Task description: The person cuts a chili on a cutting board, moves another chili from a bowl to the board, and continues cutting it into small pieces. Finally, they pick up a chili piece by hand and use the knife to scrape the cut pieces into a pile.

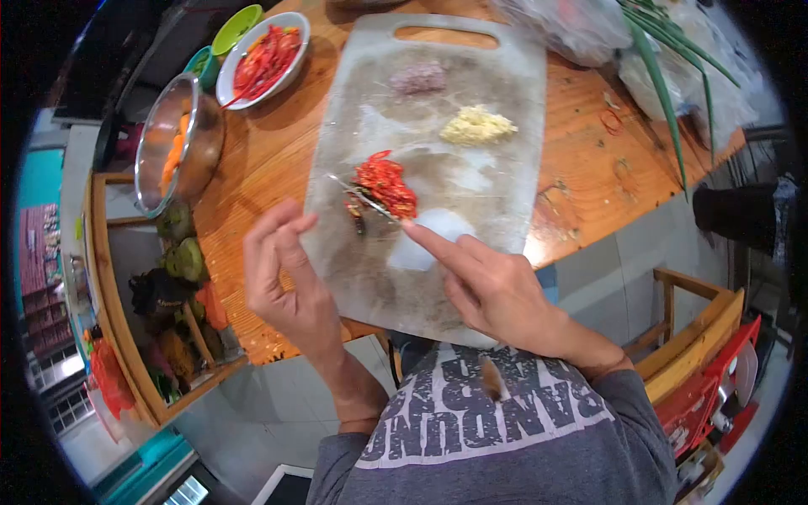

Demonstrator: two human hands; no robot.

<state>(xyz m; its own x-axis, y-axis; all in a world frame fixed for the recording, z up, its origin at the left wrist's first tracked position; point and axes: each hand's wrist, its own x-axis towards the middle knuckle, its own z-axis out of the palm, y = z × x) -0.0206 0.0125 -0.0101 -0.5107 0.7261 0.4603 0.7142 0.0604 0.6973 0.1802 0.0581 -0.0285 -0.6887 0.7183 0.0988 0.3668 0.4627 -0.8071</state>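
My right hand (505, 295) is closed round a knife, its index finger stretched toward the thin blade (368, 200); the grip is mostly hidden under the hand. The blade rests against a heap of chopped red chili (385, 181) on a worn white cutting board (345, 269). My left hand (290, 273) is raised over the board's left edge, fingers loosely curled and apart, holding nothing. Further up the board lie a pale yellow minced heap (478, 125), which looks like garlic, and a small pinkish-purple chopped heap (418, 78). A few dark bits sit left of the chili.
A white bowl of sliced red peppers (268, 63), a metal bowl with orange strips (175, 156) and a green bowl (236, 30) stand at the left. Plastic bags (581, 29) and green onion stalks (665, 93) lie at the right. The wooden table (581, 185) has scraps on it.
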